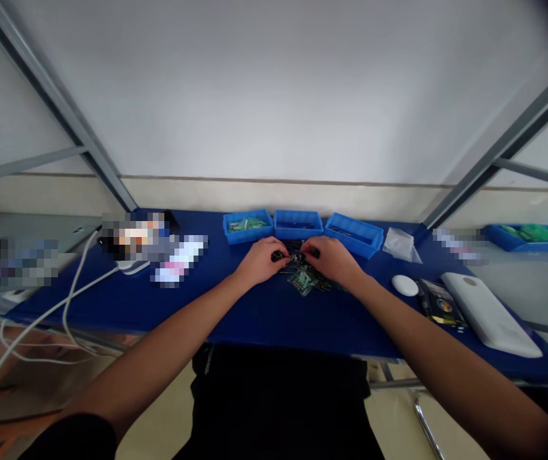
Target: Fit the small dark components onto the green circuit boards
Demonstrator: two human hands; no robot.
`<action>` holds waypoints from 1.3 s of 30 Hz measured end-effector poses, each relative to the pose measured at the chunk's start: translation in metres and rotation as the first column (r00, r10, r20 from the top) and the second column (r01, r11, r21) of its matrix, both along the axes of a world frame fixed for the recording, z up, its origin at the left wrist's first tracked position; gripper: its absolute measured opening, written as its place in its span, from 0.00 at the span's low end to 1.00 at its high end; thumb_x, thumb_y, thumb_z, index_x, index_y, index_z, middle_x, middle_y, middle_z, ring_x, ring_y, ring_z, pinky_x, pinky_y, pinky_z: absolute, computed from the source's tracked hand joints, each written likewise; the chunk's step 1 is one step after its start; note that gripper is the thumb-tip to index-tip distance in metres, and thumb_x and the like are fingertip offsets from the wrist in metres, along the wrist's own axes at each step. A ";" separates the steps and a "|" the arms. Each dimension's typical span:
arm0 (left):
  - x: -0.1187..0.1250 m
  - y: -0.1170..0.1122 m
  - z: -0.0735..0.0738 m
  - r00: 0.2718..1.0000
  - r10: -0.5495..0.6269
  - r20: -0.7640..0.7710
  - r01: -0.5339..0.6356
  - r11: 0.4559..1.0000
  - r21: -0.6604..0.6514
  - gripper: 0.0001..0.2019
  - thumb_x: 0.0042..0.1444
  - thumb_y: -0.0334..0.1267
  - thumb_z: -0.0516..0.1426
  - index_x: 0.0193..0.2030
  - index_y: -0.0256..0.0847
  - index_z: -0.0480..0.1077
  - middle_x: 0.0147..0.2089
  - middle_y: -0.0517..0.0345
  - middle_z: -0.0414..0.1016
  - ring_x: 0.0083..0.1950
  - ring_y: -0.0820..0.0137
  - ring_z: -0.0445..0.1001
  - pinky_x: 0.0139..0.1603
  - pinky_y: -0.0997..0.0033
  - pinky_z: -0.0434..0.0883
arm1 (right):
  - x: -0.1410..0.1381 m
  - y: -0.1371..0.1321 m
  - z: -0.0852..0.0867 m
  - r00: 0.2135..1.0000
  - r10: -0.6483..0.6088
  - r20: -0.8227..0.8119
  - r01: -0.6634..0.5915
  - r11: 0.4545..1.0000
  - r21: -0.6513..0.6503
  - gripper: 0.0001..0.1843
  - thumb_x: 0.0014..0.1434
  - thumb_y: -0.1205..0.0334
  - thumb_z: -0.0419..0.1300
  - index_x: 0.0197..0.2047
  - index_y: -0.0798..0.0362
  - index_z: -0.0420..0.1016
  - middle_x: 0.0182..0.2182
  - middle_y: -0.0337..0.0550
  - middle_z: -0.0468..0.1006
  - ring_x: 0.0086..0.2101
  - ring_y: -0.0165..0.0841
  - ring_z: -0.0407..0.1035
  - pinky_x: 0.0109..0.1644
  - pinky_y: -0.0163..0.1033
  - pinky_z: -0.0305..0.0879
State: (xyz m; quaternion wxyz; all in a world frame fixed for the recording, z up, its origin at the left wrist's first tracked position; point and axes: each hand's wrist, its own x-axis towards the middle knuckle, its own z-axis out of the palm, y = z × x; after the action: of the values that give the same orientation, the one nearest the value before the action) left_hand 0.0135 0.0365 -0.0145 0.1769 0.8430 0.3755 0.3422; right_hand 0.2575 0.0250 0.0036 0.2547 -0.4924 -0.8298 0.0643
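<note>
Both my hands meet at the middle of the blue table (264, 313), over a pile of small green circuit boards (305, 279). My left hand (260, 259) is closed, pinching a small black part (277, 257) at its fingertips. My right hand (330, 258) is closed too, its fingers curled around a small dark part (313, 253) that I cannot make out clearly. The two hands nearly touch above the pile. Three blue bins stand just behind them: the left bin (247, 226) holds green pieces, the middle bin (298, 224) and the right bin (354, 234) hold dark bits.
White cables (70, 294) hang off the table's left end. To the right lie a clear plastic bag (399, 244), a round white object (405, 285), a dark packet (440, 302) and a long white device (489, 313). Grey metal struts rise at both sides.
</note>
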 end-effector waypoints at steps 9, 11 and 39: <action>0.003 -0.004 0.008 1.000 -0.027 -0.013 0.028 0.995 0.097 0.08 0.67 0.32 0.63 0.50 0.45 0.82 0.51 0.53 0.85 0.55 0.59 0.80 0.62 0.52 0.74 | -0.003 -0.002 -0.001 0.973 0.017 -0.229 0.019 0.988 0.156 0.16 0.62 0.74 0.59 0.50 0.52 0.81 0.39 0.45 0.81 0.37 0.38 0.75 0.47 0.44 0.74; 0.004 -0.006 0.011 0.999 -0.040 -0.004 0.040 0.993 0.115 0.11 0.68 0.32 0.62 0.54 0.45 0.81 0.53 0.52 0.85 0.57 0.59 0.80 0.63 0.52 0.74 | -0.004 -0.002 -0.001 0.964 0.070 -0.258 -0.028 0.986 0.164 0.18 0.66 0.72 0.56 0.55 0.52 0.80 0.40 0.47 0.78 0.37 0.38 0.74 0.47 0.45 0.74; 0.006 -0.017 0.014 0.975 -0.053 0.218 0.071 0.994 -0.079 0.17 0.73 0.40 0.56 0.64 0.44 0.78 0.56 0.51 0.86 0.54 0.60 0.85 0.58 0.58 0.80 | -0.016 -0.016 0.006 0.936 0.155 -0.317 -0.087 0.972 0.219 0.03 0.69 0.64 0.63 0.45 0.48 0.78 0.40 0.44 0.83 0.37 0.38 0.78 0.43 0.43 0.77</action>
State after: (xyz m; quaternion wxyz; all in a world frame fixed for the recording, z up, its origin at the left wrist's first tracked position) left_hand 0.0197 0.0199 -0.0005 0.2632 0.8039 0.3419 0.4093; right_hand 0.2420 0.0095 0.0097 0.4347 -0.3941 -0.8060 0.0777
